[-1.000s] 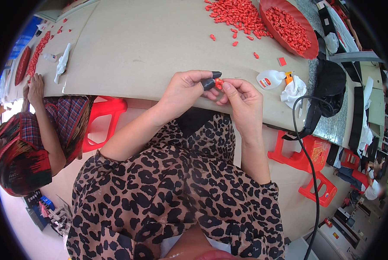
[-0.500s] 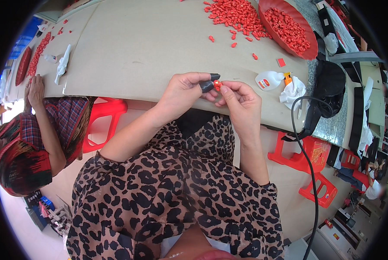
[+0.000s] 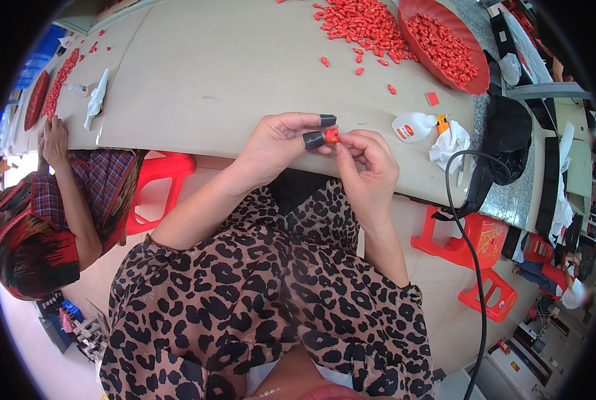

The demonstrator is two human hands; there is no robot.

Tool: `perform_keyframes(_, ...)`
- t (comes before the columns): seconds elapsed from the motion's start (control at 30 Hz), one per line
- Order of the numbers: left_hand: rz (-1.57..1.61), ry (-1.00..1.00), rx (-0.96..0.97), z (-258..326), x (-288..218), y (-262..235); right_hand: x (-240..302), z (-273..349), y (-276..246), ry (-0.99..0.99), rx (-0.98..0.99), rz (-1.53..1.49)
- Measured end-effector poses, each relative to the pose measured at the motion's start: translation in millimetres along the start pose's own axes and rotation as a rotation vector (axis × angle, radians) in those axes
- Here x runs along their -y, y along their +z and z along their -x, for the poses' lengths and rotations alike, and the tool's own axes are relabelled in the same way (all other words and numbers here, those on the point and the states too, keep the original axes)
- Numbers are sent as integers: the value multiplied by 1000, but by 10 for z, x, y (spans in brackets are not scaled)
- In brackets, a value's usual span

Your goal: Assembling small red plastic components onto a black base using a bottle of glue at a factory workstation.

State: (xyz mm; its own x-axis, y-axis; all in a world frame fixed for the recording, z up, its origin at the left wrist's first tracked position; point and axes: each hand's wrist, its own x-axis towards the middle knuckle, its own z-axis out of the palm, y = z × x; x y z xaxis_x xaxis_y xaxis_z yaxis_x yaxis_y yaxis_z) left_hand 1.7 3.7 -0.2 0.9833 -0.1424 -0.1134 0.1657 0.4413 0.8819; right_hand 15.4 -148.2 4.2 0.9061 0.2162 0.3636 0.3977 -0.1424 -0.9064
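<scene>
Currently I see grip of left hand (image 3: 278,143) pinching red piece (image 3: 332,135) by near edge of tabletop (image 3: 204,100); right hand (image 3: 368,170) curls beside it, hold unclear to me. Loose pinch or sideways nudge could send piece overboard.

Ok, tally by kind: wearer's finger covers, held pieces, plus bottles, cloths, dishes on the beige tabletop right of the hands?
Black finger covers: 2
Held red piece: 1
White plastic bottle: 1
Crumpled white cloth: 1
Red dish: 1
Total: 6
</scene>
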Motion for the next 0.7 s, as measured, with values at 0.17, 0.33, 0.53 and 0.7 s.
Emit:
perform_keyframes(0.17,4,16,-11,2,13,7,-10,6,-5,46,-18,-66)
perform_keyframes(0.33,-3,-27,10,1,-24,-2,-39,-8,-4,29,-20,-103)
perform_keyframes(0.53,-40,-30,-4,-48,-40,36,-46,-46,-50,-21,12,-46)
perform_keyframes(0.7,14,-96,-47,-187,-185,-6,-153,-1,-108,177,-148,-251)
